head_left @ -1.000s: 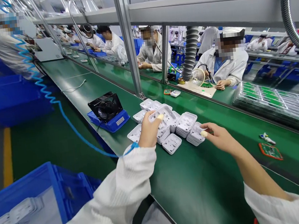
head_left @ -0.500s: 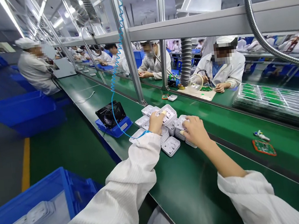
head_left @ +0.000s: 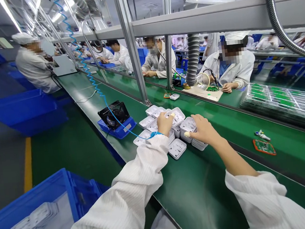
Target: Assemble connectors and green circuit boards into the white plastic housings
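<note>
Several white, rounded-square plastic housings stand in stacks on the green bench point(head_left: 199, 182). My left hand point(head_left: 165, 124) is closed on the edge of a white plastic housing point(head_left: 177, 117) over the far stacks, with its thumb on top. My right hand point(head_left: 204, 130) has thumb and fingers apart around the corner of a stack of housings point(head_left: 188, 125). Whether those fingers press on it I cannot tell. Nearer me are a separate housing point(head_left: 177, 148) and another stack point(head_left: 199, 145). A blue coiled wrist cord point(head_left: 115, 117) runs to my left wrist. Pale covers are on both thumb tips.
A black fan point(head_left: 113, 115) in a blue tray point(head_left: 120, 130) stands left of the housings. A blue crate point(head_left: 75, 194) holding white parts is at lower left. An orange-edged circuit board point(head_left: 264, 147) lies at right. Across the bench sits a co-worker point(head_left: 227, 67) near a metal post point(head_left: 132, 51).
My right hand has opened wider and drawn slightly off the stack, showing more housings. The left hand keeps its hold. The blue cord has swung left, and the view has shifted a little.
</note>
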`<state>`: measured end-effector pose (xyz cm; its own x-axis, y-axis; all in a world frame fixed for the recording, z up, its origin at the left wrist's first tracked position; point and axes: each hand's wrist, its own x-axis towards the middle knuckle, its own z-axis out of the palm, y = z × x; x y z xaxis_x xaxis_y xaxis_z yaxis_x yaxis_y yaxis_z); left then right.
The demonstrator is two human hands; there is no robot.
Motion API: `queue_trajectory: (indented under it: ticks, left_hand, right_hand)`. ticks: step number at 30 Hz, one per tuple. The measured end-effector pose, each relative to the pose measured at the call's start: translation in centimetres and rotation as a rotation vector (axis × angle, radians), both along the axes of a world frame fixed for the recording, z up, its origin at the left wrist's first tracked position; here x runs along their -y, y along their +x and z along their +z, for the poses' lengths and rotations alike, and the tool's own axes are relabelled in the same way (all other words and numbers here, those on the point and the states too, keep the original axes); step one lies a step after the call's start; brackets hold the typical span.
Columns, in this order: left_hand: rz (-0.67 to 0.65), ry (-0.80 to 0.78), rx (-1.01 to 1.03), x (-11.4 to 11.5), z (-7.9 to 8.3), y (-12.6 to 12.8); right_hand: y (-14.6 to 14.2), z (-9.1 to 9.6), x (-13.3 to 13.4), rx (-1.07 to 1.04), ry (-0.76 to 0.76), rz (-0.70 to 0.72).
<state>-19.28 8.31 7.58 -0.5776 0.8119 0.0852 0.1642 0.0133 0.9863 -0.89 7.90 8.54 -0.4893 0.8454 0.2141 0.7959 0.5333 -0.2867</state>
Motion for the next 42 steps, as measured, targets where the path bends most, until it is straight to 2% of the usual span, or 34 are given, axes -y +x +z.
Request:
queue_trajectory:
  ticks: [6,10,14,18,20,21,23,25,27,29,31,34,38,42]
  left_hand:
    - [0.077,-0.156,-0.325,-0.8,0.6,1.6]
    - [0.106,-0.239,-0.371,-0.5,0.7,2.2]
    - [0.102,-0.251,-0.409,0.0,0.9,1.9]
    - [0.144,-0.112,-0.489,1.7,2.4,2.2]
    - [0.132,0.126,-0.53,3.7,2.9,3.7]
    - [0.06,0.235,-0.506,5.1,2.9,5.0]
    - [-0.159,0.337,-0.411,8.1,2.0,8.2]
    - [-0.46,0.32,-0.316,11.2,0.2,11.9]
    - [-0.743,0.266,-0.258,13.5,-2.3,15.0]
    - [-0.902,0.222,-0.227,14.7,-4.7,17.1]
    - [-0.974,0.185,-0.225,14.8,-6.6,18.0]
    - [-0.985,0.149,-0.266,13.7,-8.3,17.9]
    - [-0.939,0.078,-0.319,12.1,-9.1,17.4]
    - [-0.923,0.043,-0.342,11.5,-9.3,17.8]
  right_hand:
    - [3.2,0.6,1.6,-0.069,0.02,0.043]
    - [5.3,-0.2,2.6,-0.089,0.001,-0.012]
    - [7.8,-1.3,3.6,-0.105,-0.013,-0.039]
    - [12.3,-3.0,3.0,-0.115,0.012,-0.122]
    - [15.1,-4.4,1.8,-0.095,0.032,-0.253]
    - [16.4,-5.2,1.1,-0.071,0.034,-0.354]
    - [18.4,-6.8,-0.3,-0.004,0.002,-0.601]
    - [19.3,-8.2,-1.5,0.059,-0.053,-0.808]
    - [19.4,-9.2,-2.4,0.109,-0.061,-0.911]
    - [19.0,-9.7,-3.3,0.145,-0.024,-0.93]
    - [18.8,-9.6,-4.2,0.167,-0.025,-0.923]
    - [19.3,-9.0,-4.8,0.19,-0.14,-0.908]
    - [20.6,-8.2,-4.0,0.204,-0.197,-0.842]
    - [21.4,-8.1,-3.4,0.105,-0.293,-0.798]
